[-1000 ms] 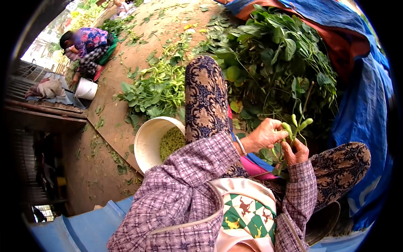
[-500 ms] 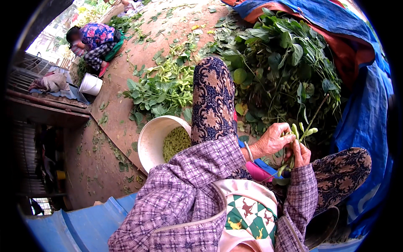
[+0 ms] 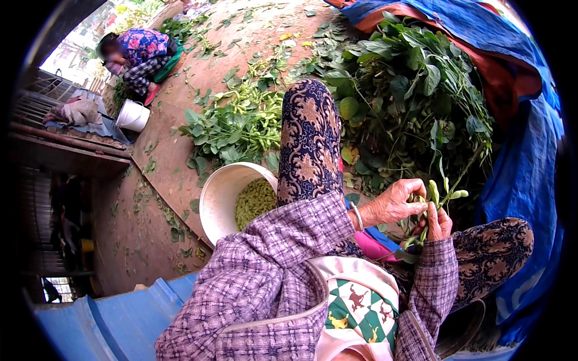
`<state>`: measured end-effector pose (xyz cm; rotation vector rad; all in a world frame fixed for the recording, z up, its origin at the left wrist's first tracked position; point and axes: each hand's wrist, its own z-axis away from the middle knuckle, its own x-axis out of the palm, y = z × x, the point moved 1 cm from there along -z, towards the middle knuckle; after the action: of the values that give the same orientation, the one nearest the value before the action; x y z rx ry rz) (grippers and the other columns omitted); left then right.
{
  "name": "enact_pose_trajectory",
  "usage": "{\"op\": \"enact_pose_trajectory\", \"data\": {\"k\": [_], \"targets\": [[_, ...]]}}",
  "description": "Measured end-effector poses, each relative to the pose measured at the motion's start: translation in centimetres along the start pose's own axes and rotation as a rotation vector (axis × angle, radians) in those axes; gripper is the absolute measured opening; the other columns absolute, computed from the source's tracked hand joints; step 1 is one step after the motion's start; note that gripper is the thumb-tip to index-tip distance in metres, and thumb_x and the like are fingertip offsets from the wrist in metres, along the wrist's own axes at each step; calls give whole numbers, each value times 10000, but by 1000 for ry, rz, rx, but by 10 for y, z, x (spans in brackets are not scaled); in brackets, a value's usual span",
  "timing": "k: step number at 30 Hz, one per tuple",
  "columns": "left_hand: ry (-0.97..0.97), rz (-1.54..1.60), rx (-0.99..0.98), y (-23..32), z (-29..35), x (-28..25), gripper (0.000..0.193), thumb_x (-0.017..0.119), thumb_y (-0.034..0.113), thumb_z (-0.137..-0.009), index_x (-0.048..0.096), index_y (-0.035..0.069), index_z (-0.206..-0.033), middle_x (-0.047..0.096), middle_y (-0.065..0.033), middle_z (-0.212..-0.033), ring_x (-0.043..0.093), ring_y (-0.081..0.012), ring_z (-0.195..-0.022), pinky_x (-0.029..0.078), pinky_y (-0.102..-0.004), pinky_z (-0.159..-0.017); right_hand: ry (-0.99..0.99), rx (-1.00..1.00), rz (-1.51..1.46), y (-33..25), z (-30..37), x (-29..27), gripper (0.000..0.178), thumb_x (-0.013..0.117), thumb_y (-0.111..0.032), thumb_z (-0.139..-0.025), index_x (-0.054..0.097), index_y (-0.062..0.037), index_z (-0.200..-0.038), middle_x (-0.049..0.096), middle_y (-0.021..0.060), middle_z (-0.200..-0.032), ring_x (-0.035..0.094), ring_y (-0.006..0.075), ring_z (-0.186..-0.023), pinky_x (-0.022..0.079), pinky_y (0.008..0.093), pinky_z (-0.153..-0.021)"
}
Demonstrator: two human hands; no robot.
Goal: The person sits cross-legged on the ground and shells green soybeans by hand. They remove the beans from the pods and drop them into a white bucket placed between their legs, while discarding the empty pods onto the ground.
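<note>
Pods [image 3: 433, 191] on a stem [image 3: 463, 175], at the fingertips [image 3: 422, 206] of both hands [image 3: 394, 203] [image 3: 439, 225]

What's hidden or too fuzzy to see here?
All in the head view:
Bucket: right side hidden by leg and sleeve.
Left hand: palm hidden by its own back.
Sprig: partly hidden by right hand.
Tarp: outer part cut off by the picture's edge.
Far person: face blurred.

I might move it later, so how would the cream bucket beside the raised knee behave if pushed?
The cream bucket should resist a little, with green beans inside. The beans could spill if it tipped, as they look loose and uncovered. Knocked over, it might roll, being round.
</note>
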<state>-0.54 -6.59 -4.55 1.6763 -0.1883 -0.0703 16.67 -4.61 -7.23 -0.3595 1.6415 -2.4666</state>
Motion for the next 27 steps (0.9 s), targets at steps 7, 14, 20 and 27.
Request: {"op": "enact_pose_trajectory", "data": {"k": [7, 14, 20, 27], "targets": [[-153, 282, -96, 6, 2, 2, 163, 586, 147, -826, 544, 5, -893, 543, 12, -783, 471, -41, -714, 425, -209, -629, -63, -30, -223, -6, 3, -2, 298, 534, -188, -878, 464, -50, -1132, 537, 4, -729, 422, 46, -445, 367, 180, -378], [-102, 365, -166, 8, 4, 12, 172, 616, 166, -816, 556, 12, -864, 554, 7, -771, 497, -54, -726, 436, -211, -644, -36, -51, -197, 2, -2, -10, 293, 550, -143, -866, 491, -37, -1132, 570, 15, -799, 413, 35, -440, 326, 164, -375], [-68, 269, -144, 7, 5, 13, 190, 652, 201, -775, 556, 41, -813, 548, 16, -715, 488, -51, -619, 412, -191, -530, -29, -83, -150, 6, -7, -5, 297, 548, -113, -864, 500, -33, -1146, 588, 12, -806, 413, 20, -458, 311, 145, -402], [-122, 297, -575, 0, 8, 0, 123, 581, 127, -734, 564, 31, -808, 535, 26, -643, 469, -40, -555, 396, -183, -465, -99, -110, 68, -14, 7, 15, 361, 486, -264, -904, 478, -45, -1191, 584, 6, -870, 447, 27, -551, 370, 161, -489]]}}
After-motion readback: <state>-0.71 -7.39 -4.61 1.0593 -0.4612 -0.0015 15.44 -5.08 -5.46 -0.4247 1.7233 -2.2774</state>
